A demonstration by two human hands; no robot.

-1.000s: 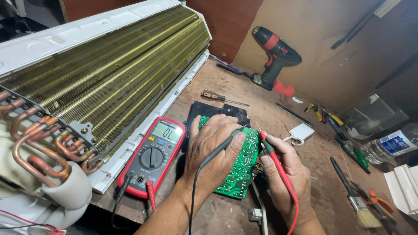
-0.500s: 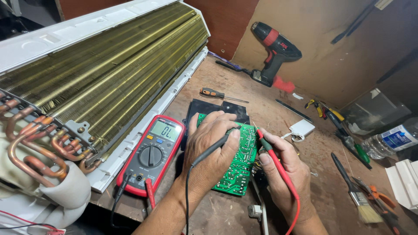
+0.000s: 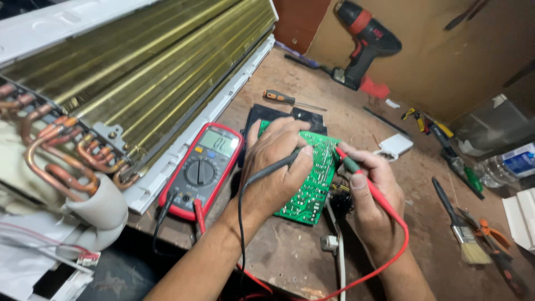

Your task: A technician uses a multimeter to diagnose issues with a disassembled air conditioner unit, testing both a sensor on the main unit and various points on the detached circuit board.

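Observation:
A green circuit board [image 3: 312, 187] lies on the wooden bench. My left hand [image 3: 278, 167] rests on it and grips a black test probe [image 3: 273, 167], tip down on the board. My right hand [image 3: 373, 195] holds a red test probe [image 3: 348, 164] whose tip touches the board's right edge. Both leads run back to a red-cased multimeter [image 3: 203, 170] lying left of the board, its display lit. A black plastic cover [image 3: 278, 114] lies under the board's far end.
An opened air-conditioner unit with gold fins [image 3: 139, 72] and copper tubes [image 3: 56, 161] fills the left. A screwdriver [image 3: 290, 100], cordless drill [image 3: 365, 44], white connector [image 3: 395, 146], pliers [image 3: 446, 145], paintbrush [image 3: 460, 228] and plastic bottle [image 3: 510, 164] lie around.
The view has drifted slightly. Both hands stay on the board, with the probe tips shifted only a little.

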